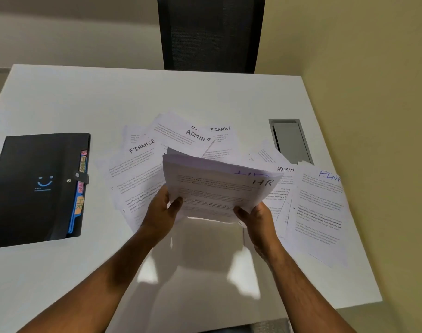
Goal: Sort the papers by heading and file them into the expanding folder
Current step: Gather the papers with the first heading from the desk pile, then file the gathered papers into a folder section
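Both hands, left [160, 210] and right [258, 219], grip our HR stack [217, 188] by its near edge, long axis 9-to-3; the shut folder [37, 186] lies at 9 o'clock, nearer our left.

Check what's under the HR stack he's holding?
The HR stack, held by the left hand and right hand, hangs above bare table and overlaps loose sheets behind it. A FINANCE sheet shows partly; whatever lies directly behind is covered.

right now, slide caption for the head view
Both hands lift HR papers above a table.
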Demonstrator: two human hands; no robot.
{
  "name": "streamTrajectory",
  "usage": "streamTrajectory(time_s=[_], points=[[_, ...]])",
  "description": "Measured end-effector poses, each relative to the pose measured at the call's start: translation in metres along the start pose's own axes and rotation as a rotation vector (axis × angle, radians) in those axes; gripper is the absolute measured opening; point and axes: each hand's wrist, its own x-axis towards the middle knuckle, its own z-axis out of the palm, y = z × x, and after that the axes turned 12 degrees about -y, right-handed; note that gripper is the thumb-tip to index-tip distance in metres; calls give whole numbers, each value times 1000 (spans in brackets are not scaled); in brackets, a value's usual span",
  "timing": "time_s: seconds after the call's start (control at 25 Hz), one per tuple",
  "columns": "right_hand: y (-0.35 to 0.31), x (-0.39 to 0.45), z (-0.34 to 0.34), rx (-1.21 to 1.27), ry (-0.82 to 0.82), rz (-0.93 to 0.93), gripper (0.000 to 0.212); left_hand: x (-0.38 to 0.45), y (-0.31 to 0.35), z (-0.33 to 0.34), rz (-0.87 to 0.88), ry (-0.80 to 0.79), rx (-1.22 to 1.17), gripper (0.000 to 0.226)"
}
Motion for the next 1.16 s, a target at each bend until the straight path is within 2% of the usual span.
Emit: streamTrajectory(time_s=[0.08, 0.24, 0.32, 0.36, 0.48, 0.6, 0.68, 0.8, 0.84, 0.92, 1.04, 1.16], points=[[-2, -2, -4, -64, -19, -11, 42, 2, 1, -3, 35, -5, -5, 38], [9, -3, -3, -242, -42, 44, 27, 4, -21, -4, -74, -71, 87, 41], [9, -1, 0, -260, -29, 68, 47, 5, -27, -5, -71, -78, 131, 36], [6, 1, 0, -263, -16, 62, 50, 6, -26, -7, -54, -77, 137, 33], [-9, 12, 2, -250, -31, 13, 29, 15, -25, -20, -42, -85, 83, 22], [-20, 26, 13, -251, -109, 22, 35, 21, -27, -37, -92, -76, -14, 20], [-19, 38, 27, -218, -169, 46, 34, 20, -30, -53, -170, -49, -20, 15], [-14, 57, 50, -187, -214, 112, 25, 16, -46, -83, -197, -1, -95, 9], [-11, 63, 59, -163, -214, 141, 20, 16, -52, -94, -198, 38, -107, 8], [-5, 74, 75, -103, -213, 185, 27, 20, -66, -120, -252, 201, -78, 9], [0, 89, 95, -38, -238, 242, 33, 25, -88, -168, -384, 574, 159, 11], [0, 98, 112, -36, -287, 289, 30, 26, -100, -210, -403, 727, 394, 19]])
